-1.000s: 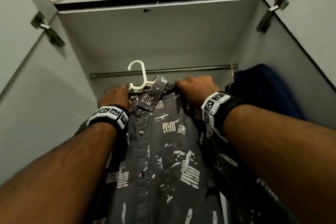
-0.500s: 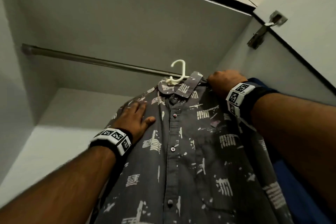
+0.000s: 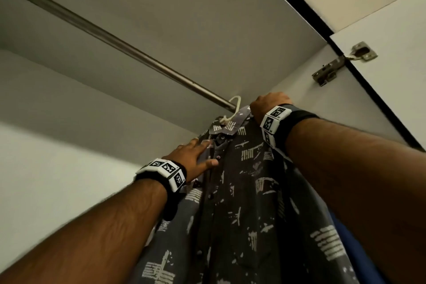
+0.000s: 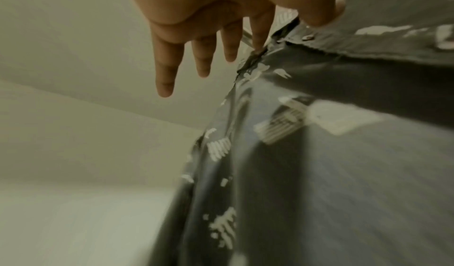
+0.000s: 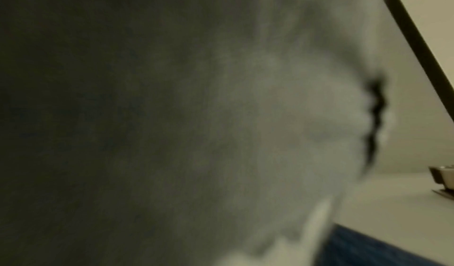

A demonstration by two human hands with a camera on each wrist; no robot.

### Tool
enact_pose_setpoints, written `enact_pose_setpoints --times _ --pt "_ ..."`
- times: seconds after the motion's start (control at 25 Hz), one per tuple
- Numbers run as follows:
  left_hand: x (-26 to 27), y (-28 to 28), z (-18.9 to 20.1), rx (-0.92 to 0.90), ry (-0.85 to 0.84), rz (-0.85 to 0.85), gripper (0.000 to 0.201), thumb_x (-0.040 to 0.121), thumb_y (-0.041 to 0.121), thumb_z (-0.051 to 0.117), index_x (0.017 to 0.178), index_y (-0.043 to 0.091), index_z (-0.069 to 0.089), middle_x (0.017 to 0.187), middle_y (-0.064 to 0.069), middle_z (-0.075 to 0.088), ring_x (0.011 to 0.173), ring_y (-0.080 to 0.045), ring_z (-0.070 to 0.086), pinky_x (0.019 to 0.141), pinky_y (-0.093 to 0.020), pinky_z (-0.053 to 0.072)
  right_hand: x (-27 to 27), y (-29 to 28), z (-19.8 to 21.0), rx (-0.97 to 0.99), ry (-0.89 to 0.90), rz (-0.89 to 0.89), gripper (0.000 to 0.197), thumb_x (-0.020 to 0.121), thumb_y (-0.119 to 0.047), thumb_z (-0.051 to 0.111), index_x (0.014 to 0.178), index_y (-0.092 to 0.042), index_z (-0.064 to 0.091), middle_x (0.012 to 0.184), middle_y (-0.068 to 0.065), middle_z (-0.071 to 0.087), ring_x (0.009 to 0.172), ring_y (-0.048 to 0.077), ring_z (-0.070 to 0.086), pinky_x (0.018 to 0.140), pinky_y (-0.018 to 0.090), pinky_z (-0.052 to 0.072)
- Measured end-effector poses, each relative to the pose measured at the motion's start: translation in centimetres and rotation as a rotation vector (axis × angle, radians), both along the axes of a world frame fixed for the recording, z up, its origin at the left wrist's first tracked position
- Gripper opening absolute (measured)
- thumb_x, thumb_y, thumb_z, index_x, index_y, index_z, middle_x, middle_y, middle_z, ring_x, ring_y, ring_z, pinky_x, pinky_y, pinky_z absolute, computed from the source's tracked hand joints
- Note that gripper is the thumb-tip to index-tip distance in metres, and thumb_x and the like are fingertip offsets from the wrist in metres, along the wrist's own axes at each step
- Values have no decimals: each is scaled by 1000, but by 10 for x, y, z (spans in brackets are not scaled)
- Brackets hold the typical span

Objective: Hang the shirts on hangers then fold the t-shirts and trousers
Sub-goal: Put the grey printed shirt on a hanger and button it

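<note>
Hook now over rail — left hand [image 3: 192, 159] flat on shirt [image 3: 244, 203].

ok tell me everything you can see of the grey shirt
The grey shirt is dark woven cloth with white dash prints, a collar and a buttoned front. It hangs on a white hanger whose hook is at the rail. The left hand lies flat on its chest; the right hand grips its shoulder.

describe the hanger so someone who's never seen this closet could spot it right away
Follow the metal rod that runs across the closet down to its right end. There the white hook of the hanger curls at the rod, just above the collar of the grey patterned shirt. It is the only pale, curved thing among dark cloth and grey metal.
</note>
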State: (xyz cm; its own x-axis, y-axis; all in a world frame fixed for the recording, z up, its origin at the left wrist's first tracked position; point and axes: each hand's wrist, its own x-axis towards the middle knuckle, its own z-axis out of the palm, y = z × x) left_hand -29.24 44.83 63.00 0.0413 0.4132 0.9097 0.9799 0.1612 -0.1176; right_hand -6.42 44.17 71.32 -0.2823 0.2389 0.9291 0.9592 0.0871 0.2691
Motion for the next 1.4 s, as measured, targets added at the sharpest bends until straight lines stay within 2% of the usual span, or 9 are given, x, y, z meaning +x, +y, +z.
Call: enact_pose_setpoints --times 0.2,0.36,0.56,0.68,0.8,0.92,1.08,1.24,1.4 --pt "15 36 -12 -97 -135 -119 81 88 57 53 151 35 7 154 -9 28 136 -30 36 108 -35 33 6 5 -6 9 -38 -69 26 97 -23 47 115 -13 63 113 6 65 104 32 63 87 49 53" --pt "36 60 -29 -11 -201 -314 50 89 34 59 136 26 44 139 -6 49 125 -26 47 102 -29 36 14 7 -25 -17 -35 -110 24 98 -24 48 109 -12 64 103 5 66 96 31 65 85 47 55" --pt "45 78 -58 217 -475 -800 54 85 63 50 132 37 51 137 12 52 129 -16 45 112 -39 30 26 -4 -76 74 -107 -85 24 100 -23 43 114 -11 58 98 5 62 104 30 60 87 42 49" --pt "35 76 -91 42 -449 -354 50 95 40 49 142 25 40 146 -4 43 132 -28 40 112 -41 30 23 1 -113 118 -310 -105 45 100 -30 38 142 -14 38 146 13 41 135 33 35 110 48 29" --pt "39 62 -148 208 -219 101 56 95 41 41 146 33 21 149 -8 31 135 -32 33 111 -54 23 11 18 -148 16 -385 -16 50 100 -36 34 146 -17 34 154 6 31 143 27 25 117 49 18" --pt "31 88 -213 91 -224 -77 55 98 40 33 147 41 10 154 -4 19 137 -32 29 111 -55 23 2 40 -200 -185 -358 -84 49 98 -46 34 139 -22 46 147 1 43 139 26 33 115 51 16" --pt "0 108 -331 -544 -365 77 68 84 75 21 133 37 46 130 -7 55 117 -38 53 102 -59 35 4 43 -264 -119 -298 -160 48 92 -43 46 135 -22 50 137 7 53 131 32 41 111 53 24" --pt "-8 89 -362 -351 -248 -46 61 94 33 42 146 47 13 159 0 8 143 -28 19 113 -52 22 1 42 -315 -141 -629 -128 62 91 -48 47 146 -28 28 154 10 31 140 36 29 113 54 19" --pt "1 61 -422 -819 -159 165 39 91 27 55 129 18 52 131 -9 56 116 -26 56 93 -32 45 3 36 -402 -580 -752 -45 39 94 -44 47 126 -23 57 130 1 58 116 28 56 94 41 47"
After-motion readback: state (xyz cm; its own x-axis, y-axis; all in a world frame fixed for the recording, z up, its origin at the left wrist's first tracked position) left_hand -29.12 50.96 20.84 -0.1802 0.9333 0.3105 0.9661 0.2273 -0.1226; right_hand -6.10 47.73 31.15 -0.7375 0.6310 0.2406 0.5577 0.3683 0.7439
